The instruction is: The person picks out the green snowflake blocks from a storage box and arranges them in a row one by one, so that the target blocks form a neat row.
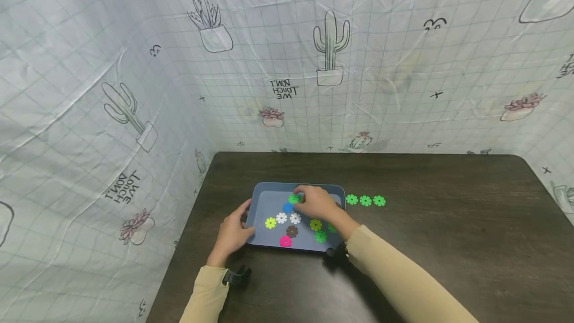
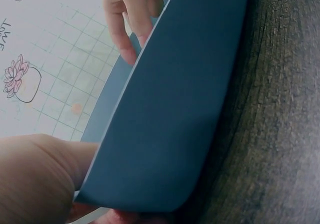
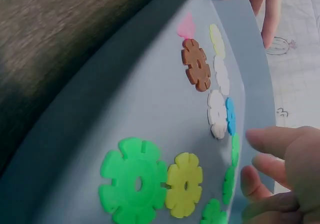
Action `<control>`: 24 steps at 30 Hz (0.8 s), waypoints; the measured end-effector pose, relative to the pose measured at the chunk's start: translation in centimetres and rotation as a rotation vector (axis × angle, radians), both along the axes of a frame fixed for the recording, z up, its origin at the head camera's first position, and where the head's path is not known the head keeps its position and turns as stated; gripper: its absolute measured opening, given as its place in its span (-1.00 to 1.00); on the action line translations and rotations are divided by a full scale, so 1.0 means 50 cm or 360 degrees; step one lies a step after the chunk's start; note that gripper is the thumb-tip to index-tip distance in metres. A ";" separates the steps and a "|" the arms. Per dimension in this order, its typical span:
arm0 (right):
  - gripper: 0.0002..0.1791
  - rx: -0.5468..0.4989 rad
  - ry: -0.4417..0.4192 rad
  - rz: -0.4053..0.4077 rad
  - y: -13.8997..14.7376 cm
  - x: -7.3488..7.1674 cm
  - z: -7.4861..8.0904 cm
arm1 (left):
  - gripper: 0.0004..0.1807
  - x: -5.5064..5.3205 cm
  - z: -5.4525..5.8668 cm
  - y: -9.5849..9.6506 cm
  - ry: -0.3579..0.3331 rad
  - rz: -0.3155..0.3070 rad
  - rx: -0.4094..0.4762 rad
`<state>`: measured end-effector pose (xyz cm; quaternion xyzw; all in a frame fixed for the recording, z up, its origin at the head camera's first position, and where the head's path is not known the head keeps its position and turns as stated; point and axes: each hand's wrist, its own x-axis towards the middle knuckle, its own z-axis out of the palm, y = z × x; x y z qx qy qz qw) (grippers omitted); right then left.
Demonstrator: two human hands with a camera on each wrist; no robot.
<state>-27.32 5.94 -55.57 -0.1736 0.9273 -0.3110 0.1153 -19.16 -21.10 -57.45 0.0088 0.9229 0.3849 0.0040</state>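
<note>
A grey-blue tray [image 1: 262,203] holds several flower-shaped plastic discs. My left hand [image 1: 232,231] grips its left side, thumb at the rim and fingers along the outer wall. Over the back of the tray, my right hand [image 1: 317,202] reaches down with bent, parted fingers. Its fingertips are close to a green disc [image 3: 235,150], with nothing seen between them. A blue disc [image 1: 287,208] lies just in front. Nearby are white discs [image 1: 281,218], yellow discs [image 1: 316,225], a brown disc [image 1: 292,232] and a pink disc [image 1: 285,241]. Larger in the right wrist view is another green disc [image 3: 132,181].
Three green discs [image 1: 365,201] lie in a row on the dark wooden table [image 1: 448,233], right of the tray. A patterned cloth [image 1: 381,64] hangs behind and to the left of the table. Black bands are worn at both wrists.
</note>
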 end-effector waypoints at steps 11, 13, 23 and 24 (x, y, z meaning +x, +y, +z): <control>-0.57 0.0016 -0.0070 -0.0099 -0.014 -0.018 -0.005 | -0.11 -0.002 -0.004 0.003 0.0016 0.0008 -0.0009; -0.56 0.0052 -0.0065 -0.0099 -0.017 -0.019 -0.006 | -0.11 -0.001 -0.005 0.003 0.0010 0.0012 -0.0009; -0.63 0.0175 -0.0084 -0.0125 -0.029 -0.020 -0.001 | -0.11 -0.001 -0.007 0.005 0.0012 0.0019 -0.0011; -0.64 0.0182 -0.0083 -0.0124 -0.029 -0.020 -0.001 | -0.11 -0.001 -0.008 0.005 0.0015 0.0019 -0.0013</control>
